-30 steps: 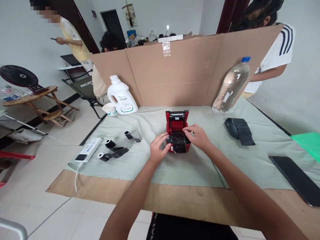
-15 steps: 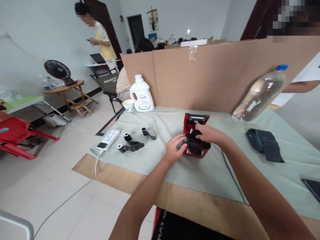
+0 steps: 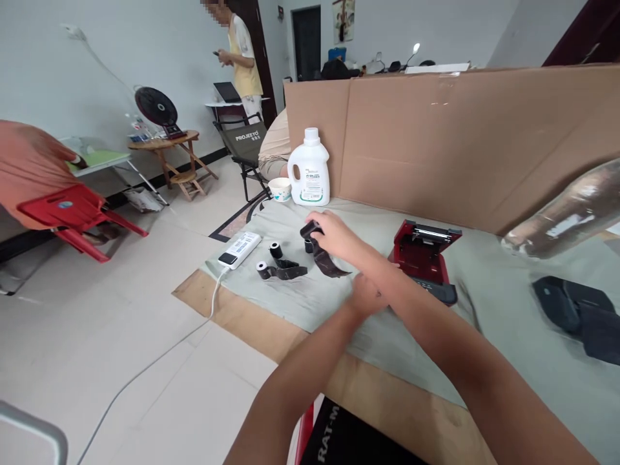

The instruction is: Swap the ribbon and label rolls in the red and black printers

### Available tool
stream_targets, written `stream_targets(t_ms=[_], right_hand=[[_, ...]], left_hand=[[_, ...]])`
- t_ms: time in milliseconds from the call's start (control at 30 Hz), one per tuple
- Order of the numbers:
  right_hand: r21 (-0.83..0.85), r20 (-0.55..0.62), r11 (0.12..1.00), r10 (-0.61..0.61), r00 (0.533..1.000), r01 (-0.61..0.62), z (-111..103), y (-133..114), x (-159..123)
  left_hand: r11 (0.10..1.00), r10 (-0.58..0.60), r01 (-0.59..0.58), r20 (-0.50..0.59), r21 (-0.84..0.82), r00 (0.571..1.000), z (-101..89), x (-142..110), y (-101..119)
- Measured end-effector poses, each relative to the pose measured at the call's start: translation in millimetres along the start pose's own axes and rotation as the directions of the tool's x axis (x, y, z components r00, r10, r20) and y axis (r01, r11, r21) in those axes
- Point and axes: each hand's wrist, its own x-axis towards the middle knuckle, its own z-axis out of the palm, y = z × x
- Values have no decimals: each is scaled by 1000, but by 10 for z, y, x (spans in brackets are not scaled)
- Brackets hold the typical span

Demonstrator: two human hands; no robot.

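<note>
My right hand (image 3: 334, 234) is closed on a black paper roll (image 3: 310, 228), lifted just above the cloth with a loose dark strip (image 3: 329, 263) trailing toward me. Behind that strip stands another small black roll (image 3: 309, 245), partly covered. My left hand (image 3: 371, 294) is at the near left side of a red printer (image 3: 420, 263), under my right forearm, which hides most of its fingers. The printer's lid is up, and its red inner bay shows no roll. Two more black rolls with loose tails, one farther back (image 3: 276, 250) and one nearer (image 3: 263, 270), stand to the left.
A white power strip (image 3: 240, 250) lies at the left, its cable running off the table. Behind stand a white jug (image 3: 310, 169), a paper cup (image 3: 279, 189) and a cardboard screen (image 3: 416, 142). A large clear bottle (image 3: 571, 210) and a dark device (image 3: 576, 310) are at the right.
My right hand has taken the black roll out of the printer and carried it left toward the other rolls. The left hand stays by the printer. The view has swung left.
</note>
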Motion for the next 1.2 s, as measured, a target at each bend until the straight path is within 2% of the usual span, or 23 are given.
stream_targets(t_ms=[67,167,267,400,567,667,767,800,867,933,967,1000,1033,1100,1167,1200], right_hand=[[-145,119,989,-4,993,21,276,19,230],[-359,286,926,-7,958,114,596,33,424],[-457,357,875,16,934,160,809,32,482],[-500,362,844,-3,932,196,930,-6,522],[-448,213,872,-110,971,197,1030,-190,684],[-344,325,896,-169,931,282,1203,-347,712],[-337,449,840,-255,857,426,1385,-475,627],[-350,450,816,-284,846,460,1419,-500,585],[-344,390,813,-332,859,470,1421,-518,501],[-201,293,905,-310,905,375,1323,-487,423],[-55,251,956,-267,930,290,1240,-455,382],[132,222,973,-213,951,187,1139,-414,332],[335,209,939,-155,966,78,1024,-365,270],[667,209,738,-47,977,-108,765,-253,98],[824,220,527,40,975,-207,490,-135,-143],[858,217,461,75,973,-227,351,-76,-283]], left_hand=[[998,31,-31,0,-55,1000,-1,19,-28],[996,7,-6,6,-93,1000,22,46,-54],[994,-45,43,-20,-97,999,34,61,-15],[994,-69,65,-37,-88,997,-43,79,123],[994,-69,70,21,-84,997,-212,104,239],[996,-52,55,45,-66,998,-229,96,217],[999,-40,40,1,-17,999,-155,80,152],[1000,-29,29,-19,-3,999,-124,77,131],[1000,3,-2,-52,13,999,-71,76,103],[1000,24,-22,-82,17,996,-47,85,98],[1000,28,-27,-91,16,995,-47,92,103],[1000,29,-27,-91,15,995,-53,98,110],[1000,27,-26,-82,12,996,-62,104,117],[1000,20,-20,-53,4,998,-78,108,120],[1000,8,-8,-38,6,999,-85,95,104],[1000,0,0,-26,20,1000,-86,80,91]])
